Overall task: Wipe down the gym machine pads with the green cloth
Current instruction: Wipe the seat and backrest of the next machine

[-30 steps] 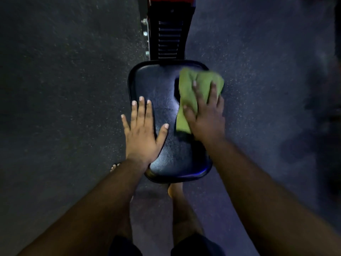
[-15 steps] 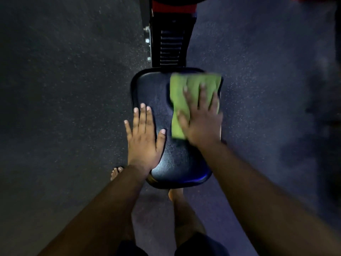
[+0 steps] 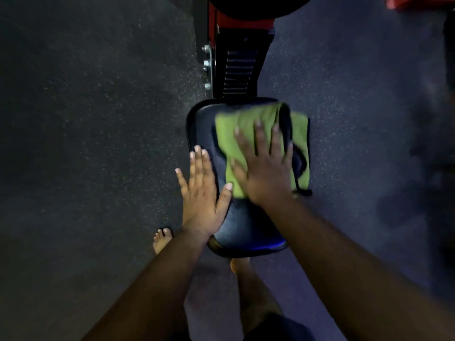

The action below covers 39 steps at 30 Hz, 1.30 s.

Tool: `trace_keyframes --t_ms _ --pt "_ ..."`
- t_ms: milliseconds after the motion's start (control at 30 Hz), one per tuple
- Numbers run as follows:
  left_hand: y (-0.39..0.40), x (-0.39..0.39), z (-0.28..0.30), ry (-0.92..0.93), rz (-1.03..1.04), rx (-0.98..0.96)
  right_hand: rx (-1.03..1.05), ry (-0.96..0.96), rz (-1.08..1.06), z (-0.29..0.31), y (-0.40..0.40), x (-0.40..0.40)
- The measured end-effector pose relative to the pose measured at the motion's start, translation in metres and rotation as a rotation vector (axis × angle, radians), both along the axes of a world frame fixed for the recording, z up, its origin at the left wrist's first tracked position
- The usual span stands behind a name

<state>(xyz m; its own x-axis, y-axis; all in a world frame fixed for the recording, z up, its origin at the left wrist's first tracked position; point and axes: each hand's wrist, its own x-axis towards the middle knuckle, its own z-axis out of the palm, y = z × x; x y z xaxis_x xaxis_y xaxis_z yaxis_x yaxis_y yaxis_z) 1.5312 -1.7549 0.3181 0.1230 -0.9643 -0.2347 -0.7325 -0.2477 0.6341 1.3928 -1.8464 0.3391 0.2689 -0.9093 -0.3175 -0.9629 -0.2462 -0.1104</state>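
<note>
A black padded seat [image 3: 204, 124] of a gym machine lies below me at the centre of the view. The green cloth [image 3: 230, 134] is spread over its far right part and hangs partly over the right edge. My right hand [image 3: 264, 168] presses flat on the cloth with its fingers straight and spread. My left hand [image 3: 200, 190] rests flat on the seat's left edge, fingers together and thumb out toward the cloth. The near end of the seat shows bare between my forearms.
The machine's red and black frame [image 3: 237, 70] with bolts on its left side rises beyond the seat. Dark speckled rubber flooring [image 3: 86, 143] surrounds it. My bare feet [image 3: 161, 239] stand by the seat's near end. A red part [image 3: 418, 2] sits at the top right corner.
My right hand has slid the cloth leftward and toward the far end of the seat, and the cloth has spread wider. My left hand has stayed flat on the seat's left edge.
</note>
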Motion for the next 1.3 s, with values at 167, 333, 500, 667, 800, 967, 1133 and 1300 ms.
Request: trace_keyframes --t_ms 167,333,500,667,800,967,1133,1300 --pt "0.014 0.009 0.010 0.184 0.095 0.026 0.106 0.036 0.057 0.014 0.073 -0.014" --pt "0.011 0.040 0.013 0.544 0.221 -0.029 0.046 0.044 -0.046 -0.007 -0.046 0.073" --pt "0.009 0.068 0.020 0.287 0.217 -0.041 0.028 0.019 0.142 -0.005 -0.033 0.098" --pt "0.015 0.077 0.030 0.240 0.162 0.074 0.052 0.007 0.467 0.010 0.083 0.055" --pt "0.029 0.063 0.029 0.183 0.039 0.155 0.025 -0.014 0.446 0.016 0.139 -0.006" --pt "0.028 0.037 0.025 0.032 -0.071 0.184 0.054 0.039 0.049 0.021 0.121 -0.050" --pt "0.009 0.023 0.016 -0.094 -0.140 0.160 0.121 -0.074 -0.237 0.007 0.019 -0.026" --pt "-0.003 0.020 0.015 -0.164 -0.163 0.161 0.101 -0.076 -0.217 0.006 -0.005 -0.023"
